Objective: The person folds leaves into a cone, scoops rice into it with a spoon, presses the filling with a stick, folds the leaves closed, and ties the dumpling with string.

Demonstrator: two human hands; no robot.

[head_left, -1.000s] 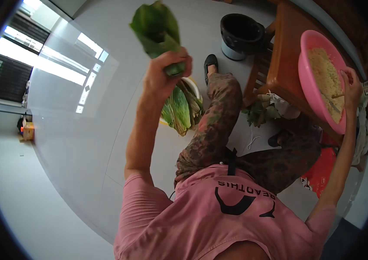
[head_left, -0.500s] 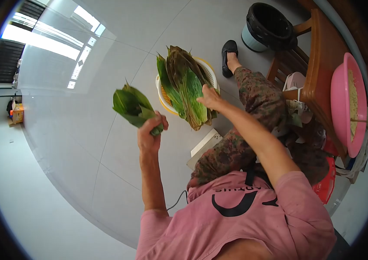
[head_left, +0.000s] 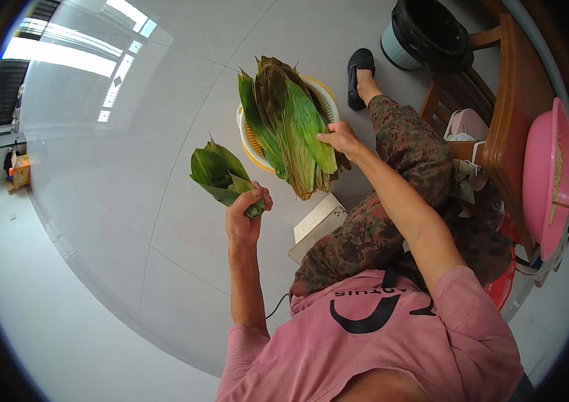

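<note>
My left hand (head_left: 249, 213) is wrapped round the lower end of a green leaf cone (head_left: 216, 171), whose wide end points up and left. To the right, my right hand (head_left: 342, 139) pinches the edge of a bright green leaf (head_left: 311, 124) lying on a pile of long leaves (head_left: 272, 100), some green and some brown. The pile rests across a white and yellow basket (head_left: 324, 99) on the floor. What is inside the cone is too dark to make out.
A pink basin (head_left: 540, 181) with pale grains stands on a wooden chair (head_left: 509, 107) at the right. Beside the chair is a black-lined bin (head_left: 401, 47). A whitish box (head_left: 318, 224) lies near my leg. An orange box (head_left: 22, 170) is far left.
My right hand has left the basin's rim and come to the leaf pile, where it now grips a green leaf and has shifted it slightly. My left hand has lowered with the leaf cone.
</note>
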